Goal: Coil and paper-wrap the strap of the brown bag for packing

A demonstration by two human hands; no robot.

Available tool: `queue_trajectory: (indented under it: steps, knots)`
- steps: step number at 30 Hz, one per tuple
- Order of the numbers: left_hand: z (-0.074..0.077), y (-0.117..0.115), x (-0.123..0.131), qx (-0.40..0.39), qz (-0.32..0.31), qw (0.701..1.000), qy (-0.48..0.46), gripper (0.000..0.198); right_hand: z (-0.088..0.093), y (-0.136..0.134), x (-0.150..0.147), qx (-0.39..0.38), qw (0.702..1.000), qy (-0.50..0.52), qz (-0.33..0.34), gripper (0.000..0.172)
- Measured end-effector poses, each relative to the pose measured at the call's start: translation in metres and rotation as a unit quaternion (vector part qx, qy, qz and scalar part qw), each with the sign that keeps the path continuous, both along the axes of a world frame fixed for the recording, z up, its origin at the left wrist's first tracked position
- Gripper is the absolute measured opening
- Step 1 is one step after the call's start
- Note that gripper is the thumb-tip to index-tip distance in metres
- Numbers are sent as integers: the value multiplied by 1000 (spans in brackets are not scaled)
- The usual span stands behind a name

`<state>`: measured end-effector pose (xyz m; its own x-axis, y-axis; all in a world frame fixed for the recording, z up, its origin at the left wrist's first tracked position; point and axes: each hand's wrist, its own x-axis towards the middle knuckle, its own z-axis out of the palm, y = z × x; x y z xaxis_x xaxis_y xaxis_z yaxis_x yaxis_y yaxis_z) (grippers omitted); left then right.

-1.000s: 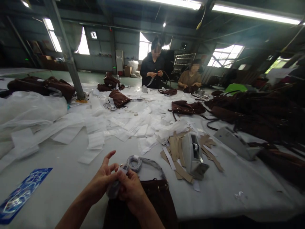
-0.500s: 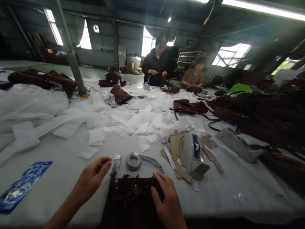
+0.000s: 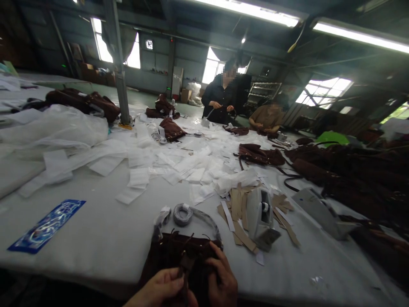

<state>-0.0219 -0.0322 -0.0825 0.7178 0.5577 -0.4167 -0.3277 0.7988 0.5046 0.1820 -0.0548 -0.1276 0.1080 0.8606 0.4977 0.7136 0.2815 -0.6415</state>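
Observation:
A dark brown bag [image 3: 169,247] lies at the near edge of the table, with thin cords and small metal fittings along its top. My left hand [image 3: 166,285] pinches a dark strap or tab on the bag's front. Curled over the bag's right side, my right hand [image 3: 222,273] grips its dark material. A wrapped grey strap [image 3: 204,216] arches behind the bag, and its coiled roll [image 3: 182,214] rests just beyond the bag's top edge.
Grey tape dispenser [image 3: 262,219] on brown card strips [image 3: 238,204] at right, another dispenser [image 3: 322,211] beyond. Blue patterned packet [image 3: 47,226] at left. White paper sheets [image 3: 191,170], brown bags [image 3: 258,154] farther off. Two people [image 3: 220,96] across the table.
My left hand has moved from beside the bag down onto its front and closed on the strap or tab. My right hand has curled its fingers around the bag's side. The camera view has shifted left.

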Motion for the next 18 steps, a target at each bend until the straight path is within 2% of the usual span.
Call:
queue_trajectory:
  steps: [3, 6, 10, 12, 14, 16, 18]
  knots:
    - [-14, -8, 6, -23, 36, 999, -9, 23, 10, -7, 8, -20, 997, 47, 50, 26]
    - [-17, -6, 9, -38, 44, 998, 5, 30, 16, -14, 13, -55, 992, 73, 85, 30]
    - [-9, 9, 8, -96, 32, 995, 9, 24, 22, -12, 9, -97, 995, 16, 10, 44]
    - [-6, 16, 10, -128, 23, 991, 15, 36, 30, -3, 3, -84, 996, -32, -28, 44]
    - [-7, 19, 14, -125, 21, 992, 28, 36, 43, 11, -5, -66, 996, -59, -25, 39]
    - [-11, 17, 21, -94, 36, 994, 38, 33, 56, 30, -14, -70, 995, -68, 16, 28]
    - [-18, 10, 28, -59, 52, 996, 43, 35, 63, 47, -23, -118, 985, -100, 73, 21]
